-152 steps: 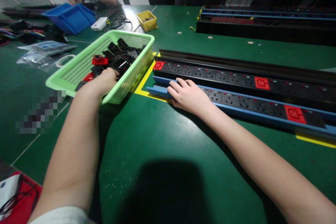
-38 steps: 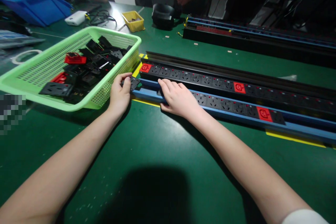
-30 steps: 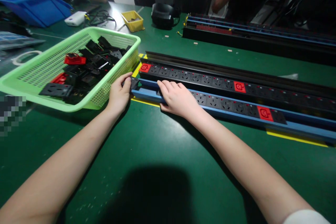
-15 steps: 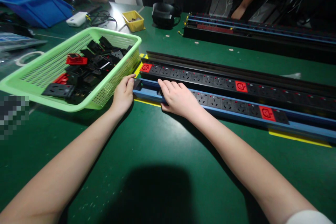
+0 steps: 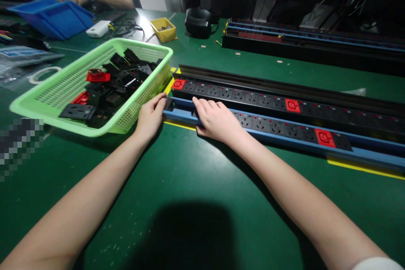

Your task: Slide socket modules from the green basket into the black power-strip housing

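Observation:
A long blue channel (image 5: 373, 157) lies across the green table, holding a row of black sockets (image 5: 275, 126) and one red socket (image 5: 325, 137). At its left end my left hand (image 5: 152, 114) is closed on a small black piece (image 5: 169, 103) seated in the channel. My right hand (image 5: 217, 119) wraps over the channel and the leftmost sockets of the row, its fingertips at the edge of an unfilled stretch. Behind lies a second, black strip (image 5: 237, 100) of sockets with red ones among them.
A green basket (image 5: 126, 125) of loose black and red sockets stands at the left. Farther back are a blue bin (image 5: 57, 19), a yellow box (image 5: 163, 30), a black device (image 5: 199, 23) and another long strip assembly (image 5: 300, 48). Other people are beyond the table.
The whole view has shifted slightly, with things a little lower and to the right. A person's hand at the back right has lifted off the far strip. My hands keep their places on the channel.

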Action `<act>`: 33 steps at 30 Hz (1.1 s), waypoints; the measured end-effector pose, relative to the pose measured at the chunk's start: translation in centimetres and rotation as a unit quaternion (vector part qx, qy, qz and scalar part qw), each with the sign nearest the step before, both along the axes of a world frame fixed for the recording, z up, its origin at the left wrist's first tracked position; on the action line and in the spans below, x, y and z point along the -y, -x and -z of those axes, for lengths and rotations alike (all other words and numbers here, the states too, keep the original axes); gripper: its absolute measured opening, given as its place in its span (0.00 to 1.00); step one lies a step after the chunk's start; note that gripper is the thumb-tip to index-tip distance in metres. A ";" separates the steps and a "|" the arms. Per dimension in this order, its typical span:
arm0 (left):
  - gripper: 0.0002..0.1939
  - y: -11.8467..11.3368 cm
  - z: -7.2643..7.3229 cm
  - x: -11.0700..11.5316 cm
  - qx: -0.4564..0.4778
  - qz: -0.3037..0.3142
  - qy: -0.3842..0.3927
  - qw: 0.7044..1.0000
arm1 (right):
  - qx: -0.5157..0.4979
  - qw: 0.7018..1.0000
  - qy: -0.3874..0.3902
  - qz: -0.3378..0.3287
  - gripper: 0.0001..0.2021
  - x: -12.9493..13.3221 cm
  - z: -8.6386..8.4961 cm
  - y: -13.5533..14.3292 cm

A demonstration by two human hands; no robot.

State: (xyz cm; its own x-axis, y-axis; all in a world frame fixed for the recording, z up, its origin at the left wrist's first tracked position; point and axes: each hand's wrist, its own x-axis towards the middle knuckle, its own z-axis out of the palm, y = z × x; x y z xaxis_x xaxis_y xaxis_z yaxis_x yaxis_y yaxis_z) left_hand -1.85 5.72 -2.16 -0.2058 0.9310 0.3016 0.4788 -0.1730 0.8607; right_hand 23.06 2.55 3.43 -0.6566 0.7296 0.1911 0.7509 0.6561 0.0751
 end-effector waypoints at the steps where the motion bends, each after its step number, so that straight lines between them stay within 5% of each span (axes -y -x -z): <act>1: 0.21 -0.1 -0.1 0.0 0.004 0.002 0.002 1.000 | -0.001 1.000 -0.001 0.000 0.38 0.0 0.0 0.0; 20: 0.23 -1.4 -0.8 1.1 0.001 0.068 0.005 0.998 | 0.001 1.000 -0.002 -0.001 0.38 0.1 0.0 0.0; 28: 0.17 -1.1 -0.4 0.7 -0.078 0.003 0.023 0.997 | 0.004 1.000 -0.003 -0.002 0.39 0.1 -0.1 0.0; 33: 0.22 -0.8 -0.9 0.4 -0.080 0.059 0.044 0.994 | 0.003 1.000 0.005 0.000 0.39 0.1 -0.1 0.1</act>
State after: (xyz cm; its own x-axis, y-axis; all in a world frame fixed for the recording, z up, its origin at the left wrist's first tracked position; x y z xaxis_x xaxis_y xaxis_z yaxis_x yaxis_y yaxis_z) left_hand -1.02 5.28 -1.21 -0.0492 0.9702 0.2371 0.5918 -0.1629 0.7894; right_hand 22.97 2.46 3.51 -0.6579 0.7314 0.1797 0.7503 0.6571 0.0727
